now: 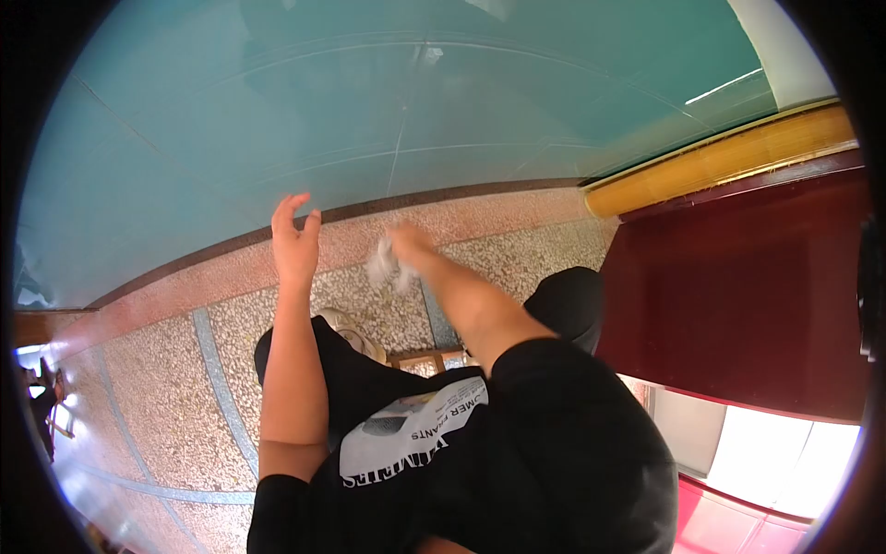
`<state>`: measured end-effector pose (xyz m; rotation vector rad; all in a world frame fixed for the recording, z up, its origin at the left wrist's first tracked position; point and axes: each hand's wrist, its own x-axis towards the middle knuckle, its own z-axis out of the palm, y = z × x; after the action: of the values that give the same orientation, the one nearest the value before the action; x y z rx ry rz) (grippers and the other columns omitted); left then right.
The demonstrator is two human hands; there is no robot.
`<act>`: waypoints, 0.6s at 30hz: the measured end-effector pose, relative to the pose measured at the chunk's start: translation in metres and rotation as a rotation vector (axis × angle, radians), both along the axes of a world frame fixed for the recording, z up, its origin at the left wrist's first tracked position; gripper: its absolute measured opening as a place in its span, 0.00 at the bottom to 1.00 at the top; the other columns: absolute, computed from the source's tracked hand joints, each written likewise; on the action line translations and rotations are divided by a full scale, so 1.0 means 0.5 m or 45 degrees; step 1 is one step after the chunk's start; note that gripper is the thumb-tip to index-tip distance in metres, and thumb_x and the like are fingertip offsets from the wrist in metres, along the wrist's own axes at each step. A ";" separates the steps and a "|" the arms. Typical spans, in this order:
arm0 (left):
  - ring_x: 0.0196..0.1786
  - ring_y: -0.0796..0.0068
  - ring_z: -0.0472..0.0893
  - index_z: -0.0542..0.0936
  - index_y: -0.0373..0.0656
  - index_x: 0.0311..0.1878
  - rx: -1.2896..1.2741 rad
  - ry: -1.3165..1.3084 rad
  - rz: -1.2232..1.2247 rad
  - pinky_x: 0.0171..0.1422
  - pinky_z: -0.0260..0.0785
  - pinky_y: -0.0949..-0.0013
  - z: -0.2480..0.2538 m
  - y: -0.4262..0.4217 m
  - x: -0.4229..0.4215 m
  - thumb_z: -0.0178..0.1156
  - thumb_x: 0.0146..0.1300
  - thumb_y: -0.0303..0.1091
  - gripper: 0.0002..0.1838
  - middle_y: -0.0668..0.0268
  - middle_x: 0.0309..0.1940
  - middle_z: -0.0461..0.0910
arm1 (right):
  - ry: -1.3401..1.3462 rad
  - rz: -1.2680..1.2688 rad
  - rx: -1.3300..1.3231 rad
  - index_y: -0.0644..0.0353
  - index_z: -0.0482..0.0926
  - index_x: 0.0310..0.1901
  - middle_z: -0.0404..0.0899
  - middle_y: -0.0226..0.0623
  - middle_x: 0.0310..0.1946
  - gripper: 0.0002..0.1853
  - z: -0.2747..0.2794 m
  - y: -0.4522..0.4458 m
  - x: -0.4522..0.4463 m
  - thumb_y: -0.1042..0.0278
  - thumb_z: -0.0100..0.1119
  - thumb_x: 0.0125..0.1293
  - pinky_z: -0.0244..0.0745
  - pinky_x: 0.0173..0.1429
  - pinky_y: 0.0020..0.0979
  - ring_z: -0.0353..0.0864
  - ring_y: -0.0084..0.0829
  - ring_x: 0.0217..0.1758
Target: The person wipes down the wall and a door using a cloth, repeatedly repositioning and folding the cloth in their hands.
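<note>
My left hand (296, 242) is raised near the teal tiled wall (323, 111), its fingers apart and nothing between them. To its right, my right hand (409, 245) is closed on a light grey cloth (392, 268), which hangs below the fingers and is blurred by motion. Both hands are above the pinkish border (221, 270) of the speckled floor, close to the foot of the wall. Part of a light shoe (355, 337) shows beneath, between my knees.
A dark red panel (738, 295) with a yellow roll-shaped edge (720, 159) stands at the right. Part of a wooden stool (420, 363) shows beneath my body. Speckled floor (148, 397) with blue-grey strips extends to the left, where dark objects (46, 406) stand.
</note>
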<state>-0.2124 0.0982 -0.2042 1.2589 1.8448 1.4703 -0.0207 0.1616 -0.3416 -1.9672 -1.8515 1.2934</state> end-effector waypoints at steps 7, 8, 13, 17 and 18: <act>0.59 0.59 0.64 0.75 0.44 0.47 -0.037 0.000 0.066 0.59 0.57 0.63 -0.009 -0.035 -0.024 0.56 0.55 0.32 0.15 0.54 0.53 0.68 | -0.245 1.010 -0.011 0.57 0.73 0.44 0.73 0.44 0.45 0.15 0.099 -0.126 0.063 0.73 0.53 0.52 0.70 0.47 0.35 0.74 0.41 0.44; 0.59 0.60 0.65 0.74 0.44 0.47 -0.087 -0.192 0.091 0.59 0.57 0.64 0.001 -0.037 -0.024 0.56 0.55 0.32 0.15 0.56 0.52 0.69 | -0.096 1.028 -0.093 0.56 0.72 0.45 0.72 0.43 0.46 0.16 0.124 -0.115 0.080 0.71 0.54 0.52 0.70 0.47 0.38 0.73 0.42 0.47; 0.57 0.64 0.66 0.74 0.45 0.49 -0.173 -0.479 0.139 0.57 0.58 0.65 0.006 -0.045 -0.032 0.55 0.56 0.32 0.16 0.59 0.50 0.70 | 0.781 0.225 -0.783 0.55 0.71 0.45 0.72 0.43 0.46 0.18 0.133 -0.121 0.175 0.66 0.59 0.50 0.70 0.46 0.38 0.73 0.43 0.47; 0.52 0.70 0.67 0.73 0.43 0.49 -0.139 -0.405 0.183 0.55 0.58 0.69 0.011 -0.041 -0.043 0.54 0.57 0.31 0.15 0.61 0.47 0.71 | -0.388 0.571 0.036 0.57 0.71 0.45 0.74 0.45 0.42 0.19 0.080 -0.130 0.204 0.66 0.59 0.49 0.70 0.47 0.35 0.74 0.42 0.46; 0.49 0.76 0.68 0.73 0.42 0.49 -0.162 -0.392 0.203 0.55 0.57 0.72 0.013 -0.054 -0.039 0.54 0.58 0.30 0.15 0.63 0.46 0.72 | -0.286 0.579 0.055 0.57 0.71 0.45 0.74 0.45 0.41 0.19 0.101 -0.152 0.208 0.67 0.59 0.50 0.70 0.47 0.34 0.74 0.42 0.46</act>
<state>-0.2318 0.0713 -0.1979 0.7907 1.8275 1.5056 0.0831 0.0858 -0.2913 -1.7946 -2.5227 1.1503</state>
